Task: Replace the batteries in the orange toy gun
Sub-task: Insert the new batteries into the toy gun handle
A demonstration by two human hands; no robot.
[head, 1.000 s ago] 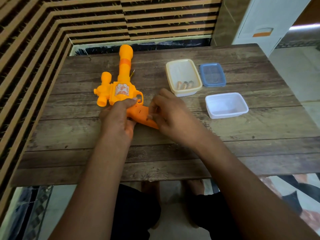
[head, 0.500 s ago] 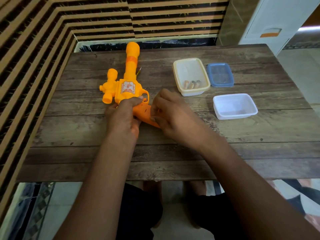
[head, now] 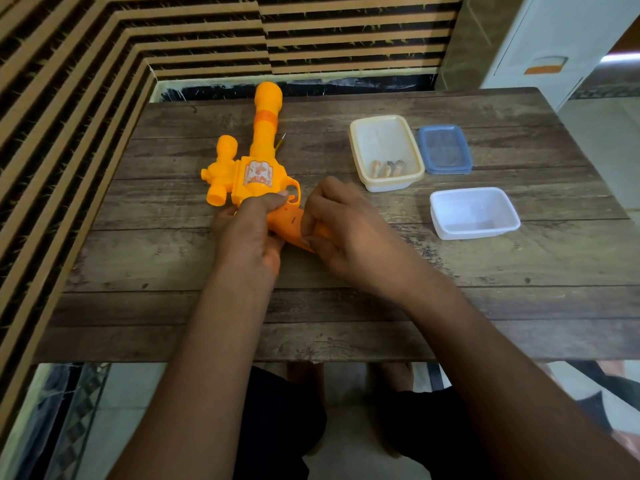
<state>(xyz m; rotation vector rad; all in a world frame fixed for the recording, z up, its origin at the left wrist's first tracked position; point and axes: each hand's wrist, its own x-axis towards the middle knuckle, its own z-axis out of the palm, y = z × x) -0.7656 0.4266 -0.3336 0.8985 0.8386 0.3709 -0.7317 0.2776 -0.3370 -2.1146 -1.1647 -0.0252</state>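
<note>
Toy gun (head: 258,174): prob light, stiff, slick plastic. Ur L hand (head: 247,237) wraps it near trigger; R hand (head: 346,237) fingers curl round handle (head: 288,221). Brace there.

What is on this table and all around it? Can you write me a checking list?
Surface: wooden plank table, worn and scuffed.
Job's things: orange toy gun lying flat, barrel pointing away; a few batteries in the cream tub.
Clutter: blue lid beside the cream tub; white tub nearer the person; thin yellow pointed tool beside the barrel, mostly hidden.
Hands: left hand and right hand both grip the gun's handle.
Cables: nothing seen.
Surroundings: striped wall left and behind; white cabinet far right.
</note>
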